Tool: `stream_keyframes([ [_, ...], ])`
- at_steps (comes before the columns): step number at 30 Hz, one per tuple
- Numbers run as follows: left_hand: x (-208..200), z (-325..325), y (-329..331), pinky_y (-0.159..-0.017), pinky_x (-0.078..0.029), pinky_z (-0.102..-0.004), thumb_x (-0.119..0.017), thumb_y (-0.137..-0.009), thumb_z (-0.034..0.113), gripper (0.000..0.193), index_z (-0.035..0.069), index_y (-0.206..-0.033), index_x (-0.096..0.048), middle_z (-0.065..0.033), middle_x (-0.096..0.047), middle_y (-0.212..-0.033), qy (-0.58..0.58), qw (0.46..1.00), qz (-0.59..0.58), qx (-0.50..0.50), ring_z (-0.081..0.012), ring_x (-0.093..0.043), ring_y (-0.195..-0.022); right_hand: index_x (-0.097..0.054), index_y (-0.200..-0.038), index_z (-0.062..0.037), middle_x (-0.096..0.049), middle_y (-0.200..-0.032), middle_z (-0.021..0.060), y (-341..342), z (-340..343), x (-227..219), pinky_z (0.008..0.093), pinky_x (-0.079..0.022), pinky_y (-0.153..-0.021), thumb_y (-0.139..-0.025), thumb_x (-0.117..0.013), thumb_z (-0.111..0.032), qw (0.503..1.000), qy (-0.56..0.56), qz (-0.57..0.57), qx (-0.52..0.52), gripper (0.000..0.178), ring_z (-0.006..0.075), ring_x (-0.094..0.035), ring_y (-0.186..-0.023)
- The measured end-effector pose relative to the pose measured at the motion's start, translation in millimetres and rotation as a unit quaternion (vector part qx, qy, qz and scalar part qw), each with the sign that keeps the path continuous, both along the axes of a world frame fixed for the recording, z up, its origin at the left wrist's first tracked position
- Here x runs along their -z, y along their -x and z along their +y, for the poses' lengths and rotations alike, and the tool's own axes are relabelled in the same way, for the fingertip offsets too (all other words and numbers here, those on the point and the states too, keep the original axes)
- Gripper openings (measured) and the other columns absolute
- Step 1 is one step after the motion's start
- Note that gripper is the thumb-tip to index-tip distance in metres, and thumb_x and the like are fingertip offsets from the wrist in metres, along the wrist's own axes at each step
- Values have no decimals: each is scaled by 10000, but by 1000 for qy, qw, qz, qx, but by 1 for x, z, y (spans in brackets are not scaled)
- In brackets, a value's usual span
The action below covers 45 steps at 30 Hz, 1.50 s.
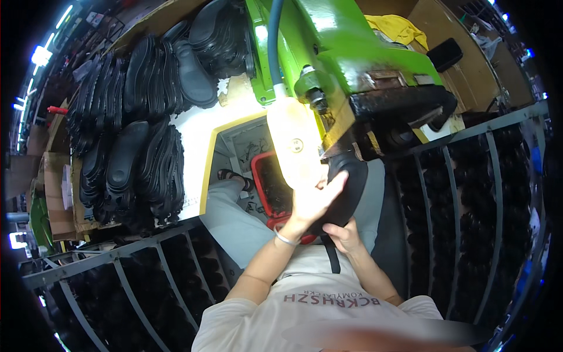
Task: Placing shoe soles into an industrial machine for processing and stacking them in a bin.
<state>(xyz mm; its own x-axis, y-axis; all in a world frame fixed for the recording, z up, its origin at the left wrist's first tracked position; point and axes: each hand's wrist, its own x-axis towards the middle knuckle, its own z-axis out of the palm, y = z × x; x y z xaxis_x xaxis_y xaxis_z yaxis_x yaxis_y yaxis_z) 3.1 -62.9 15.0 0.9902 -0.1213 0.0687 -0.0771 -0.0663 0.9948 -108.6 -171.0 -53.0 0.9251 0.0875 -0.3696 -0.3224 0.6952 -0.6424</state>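
Note:
A black shoe sole (353,190) is held between my two hands, just below the head of a green machine (363,56). My left hand (314,202) grips its left side, with fingers and thumb against the dark surface. Lower down, my right hand (346,236) closes round the near end, its thumb lying on top. The sole's far end reaches the machine's working parts, where the contact point is hidden. From the near end a thin black strip (332,255) hangs down over my shirt. A bright lamp (293,141) glares beside my left hand.
Stacks of black soles (132,146) fill the table's left side. Between my legs is a red bin (261,176) with dark scraps. Metal racks (120,264) holding dark items flank me on both sides. A yellow cloth (399,29) lies in a cardboard box behind the machine.

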Motion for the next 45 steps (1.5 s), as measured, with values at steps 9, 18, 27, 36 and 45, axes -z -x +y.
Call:
stream_keyframes([
  [9, 3, 8, 4, -498, -375, -176, -687, -777, -2, 103, -17, -863, -631, 16, -573, -681, 57, 993, -66, -80, -26, -480, -569, -468, -1225, 26, -572, -1158, 136, 5, -42, -13, 372, -463, -931, -714, -613, 10, 989, 73, -32, 128, 532, 243, -580, -1043],
  [18, 4, 33, -6, -682, -458, -210, -660, -771, -47, 234, -38, -1000, -611, -40, -606, -849, -13, 997, -82, 7, -99, -573, -772, -546, -1111, 23, -615, -993, 104, -95, -91, -73, 288, -485, -837, -702, -601, 50, 966, 169, -93, 173, 413, 192, -607, -914],
  [27, 7, 92, 21, -803, -482, -263, -655, -761, -74, 310, -66, -1060, -574, -115, -632, -1000, 234, 965, 102, -52, -157, -610, -896, -618, -1018, 21, -649, -909, 62, -118, -48, -87, 245, -496, -747, -625, -683, 59, 975, 171, -123, 73, 400, 125, -619, -791],
  [36, 15, 78, 27, -712, -503, -260, -670, -777, -5, 270, -53, -1034, -602, -86, -674, -874, 40, 992, 68, 96, -128, -627, -787, -577, -1050, 7, -624, -944, 44, -134, -9, -98, 247, -482, -764, -656, -750, 26, 962, 196, -189, -3, 431, 125, -592, -826],
  [45, 18, 22, 3, -817, -462, -260, -648, -820, 19, 235, -33, -1046, -614, -80, -649, -964, 24, 999, -40, 12, -150, -592, -893, -539, -1075, 56, -610, -1004, 86, -33, -27, -39, 302, -461, -859, -755, -675, -24, 953, 260, -78, -138, 357, 159, -586, -926],
])
